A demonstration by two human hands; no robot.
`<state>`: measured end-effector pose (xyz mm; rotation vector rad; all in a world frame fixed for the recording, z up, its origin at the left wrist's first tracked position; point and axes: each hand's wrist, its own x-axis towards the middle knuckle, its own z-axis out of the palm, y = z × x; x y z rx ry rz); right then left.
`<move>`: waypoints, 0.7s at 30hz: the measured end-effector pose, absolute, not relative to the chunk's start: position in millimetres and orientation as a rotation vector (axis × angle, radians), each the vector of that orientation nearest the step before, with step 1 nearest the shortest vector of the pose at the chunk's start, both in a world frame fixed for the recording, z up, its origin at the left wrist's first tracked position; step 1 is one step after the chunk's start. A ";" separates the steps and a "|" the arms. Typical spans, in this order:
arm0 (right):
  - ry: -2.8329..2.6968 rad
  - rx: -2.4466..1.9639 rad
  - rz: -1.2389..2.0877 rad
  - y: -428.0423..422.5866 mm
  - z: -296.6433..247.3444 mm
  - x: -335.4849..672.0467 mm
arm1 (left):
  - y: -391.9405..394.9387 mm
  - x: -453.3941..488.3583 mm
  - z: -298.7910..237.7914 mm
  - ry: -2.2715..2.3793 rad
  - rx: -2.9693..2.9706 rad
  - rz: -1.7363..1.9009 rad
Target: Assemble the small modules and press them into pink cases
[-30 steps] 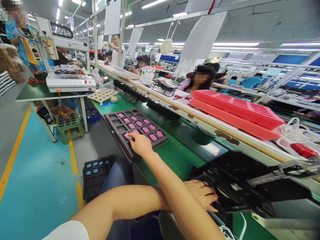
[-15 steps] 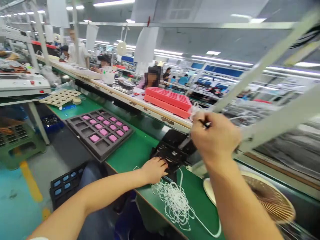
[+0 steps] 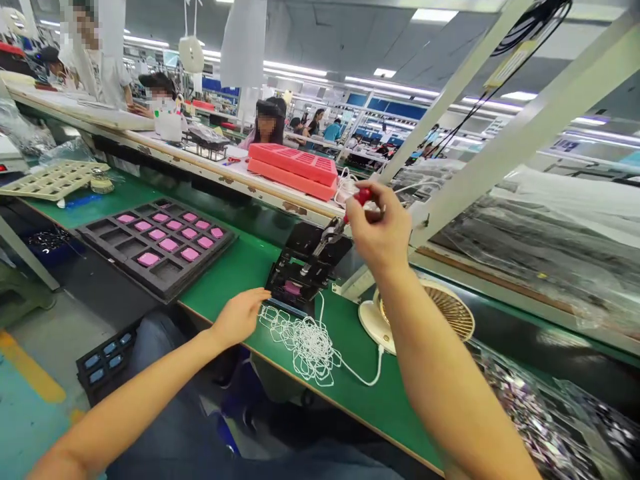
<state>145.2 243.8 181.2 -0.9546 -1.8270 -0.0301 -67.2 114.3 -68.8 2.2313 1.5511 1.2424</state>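
Observation:
A black press fixture [image 3: 305, 267] stands on the green bench with a pink part [image 3: 291, 289] seated in its front. My right hand [image 3: 379, 227] is closed around the red knob [image 3: 363, 195] of the fixture's raised lever. My left hand [image 3: 241, 315] rests on the bench just left of the fixture's front edge, fingers loosely curled, holding nothing I can see. A tangle of white cord [image 3: 307, 340] lies in front of the fixture. A dark tray [image 3: 107, 237] with several pink parts sits to the left.
A small white fan [image 3: 425, 320] lies right of the fixture. Red trays [image 3: 293, 170] are stacked on the raised shelf behind. A beige tray [image 3: 50, 180] lies far left. A black tray with blue parts [image 3: 105, 357] sits on the floor. Other people work across the line.
My right hand went from the pink-part tray to the lever's red knob. My left hand drew back from the fixture to the bench edge. The view swung right.

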 end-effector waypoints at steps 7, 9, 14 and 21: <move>-1.975 -0.755 -0.194 173.5 94.1 156.3 | 63.5 -101.3 -83.5 1.732 2.114 1.210; -1.955 -0.806 -0.198 167.6 91.7 157.9 | 63.0 -95.3 -83.5 1.749 2.141 1.167; -1.868 -1.373 -0.221 129.7 71.1 199.3 | 62.0 -71.4 -82.3 1.764 2.212 1.076; -1.993 -2.273 0.169 52.2 -24.1 225.2 | 63.7 -16.3 -69.7 1.722 2.399 0.812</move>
